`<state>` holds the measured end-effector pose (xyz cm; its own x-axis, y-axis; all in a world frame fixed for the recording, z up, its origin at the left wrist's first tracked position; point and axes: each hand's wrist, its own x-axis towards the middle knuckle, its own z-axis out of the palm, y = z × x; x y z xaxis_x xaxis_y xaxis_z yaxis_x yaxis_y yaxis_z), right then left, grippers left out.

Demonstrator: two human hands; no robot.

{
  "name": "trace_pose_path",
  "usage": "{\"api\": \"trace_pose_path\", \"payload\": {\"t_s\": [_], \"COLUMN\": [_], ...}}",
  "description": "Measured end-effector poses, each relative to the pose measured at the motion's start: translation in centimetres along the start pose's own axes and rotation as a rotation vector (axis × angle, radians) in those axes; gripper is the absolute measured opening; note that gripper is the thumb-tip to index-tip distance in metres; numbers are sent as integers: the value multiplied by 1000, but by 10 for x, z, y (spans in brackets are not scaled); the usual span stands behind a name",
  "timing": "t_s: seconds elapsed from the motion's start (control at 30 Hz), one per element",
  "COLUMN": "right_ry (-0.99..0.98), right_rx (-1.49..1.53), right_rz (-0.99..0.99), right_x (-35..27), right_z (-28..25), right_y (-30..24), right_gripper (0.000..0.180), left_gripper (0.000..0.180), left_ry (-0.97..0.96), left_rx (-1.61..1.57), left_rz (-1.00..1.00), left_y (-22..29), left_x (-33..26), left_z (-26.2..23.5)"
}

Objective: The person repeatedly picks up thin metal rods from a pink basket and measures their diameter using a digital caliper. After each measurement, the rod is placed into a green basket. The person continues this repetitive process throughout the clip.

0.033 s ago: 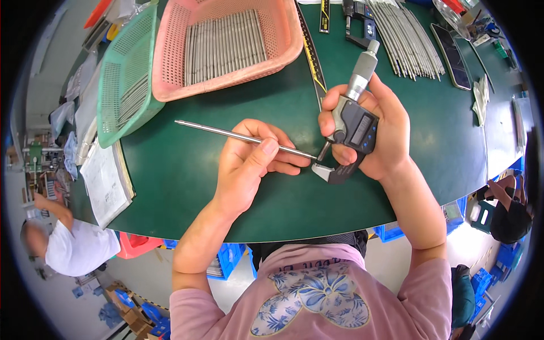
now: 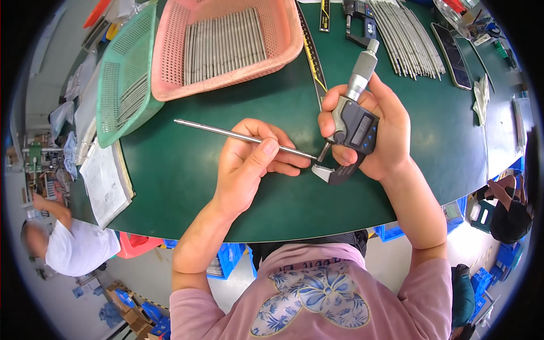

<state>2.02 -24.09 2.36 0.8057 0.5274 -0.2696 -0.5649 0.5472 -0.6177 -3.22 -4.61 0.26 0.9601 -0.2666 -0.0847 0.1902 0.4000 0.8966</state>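
My left hand (image 2: 246, 164) pinches a slim, shiny metal rod (image 2: 212, 130) between thumb and fingers. The rod slants down to the right, and its right end lies at the jaws of a digital micrometer (image 2: 358, 126). My right hand (image 2: 385, 124) is wrapped round that micrometer, with its silver thimble pointing up and away and its curved frame toward me. Whether the jaws touch the rod's end is too small to tell. Both hands are over the green tabletop (image 2: 283, 215).
A pink basket (image 2: 226, 85) of metal rods and a green basket (image 2: 107, 107) with more rods stand at far left. Far right lie loose rods (image 2: 405, 42), a second micrometer (image 2: 360, 25) and a phone (image 2: 453, 59). Papers (image 2: 106, 184) lie left. A person (image 2: 79, 246) is beyond the left edge.
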Motion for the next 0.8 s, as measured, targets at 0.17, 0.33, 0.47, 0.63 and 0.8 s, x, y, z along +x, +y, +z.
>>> {"api": "trace_pose_path", "payload": {"t_s": [0.17, 0.33, 0.47, 0.63, 0.8], "right_ry": [-8, -40, -38, -43, -41], "right_rx": [13, 35, 17, -15, -45], "right_rz": [-9, -4, -13, -13, -52], "right_x": [0, 0, 1, 1, 1], "right_z": [0, 0, 0, 1, 1], "right_y": [1, 2, 3, 3, 7], "right_gripper": [62, 64, 65, 67, 63], "left_gripper": [12, 13, 13, 13, 17], "left_ry": [-8, -26, -23, -19, -1], "left_rx": [47, 50, 54, 60, 24], "left_rz": [12, 8, 8, -5, -11], "left_y": [2, 2, 2, 3, 3], "left_x": [0, 0, -1, -1, -3], "left_z": [0, 1, 0, 1, 1]}}
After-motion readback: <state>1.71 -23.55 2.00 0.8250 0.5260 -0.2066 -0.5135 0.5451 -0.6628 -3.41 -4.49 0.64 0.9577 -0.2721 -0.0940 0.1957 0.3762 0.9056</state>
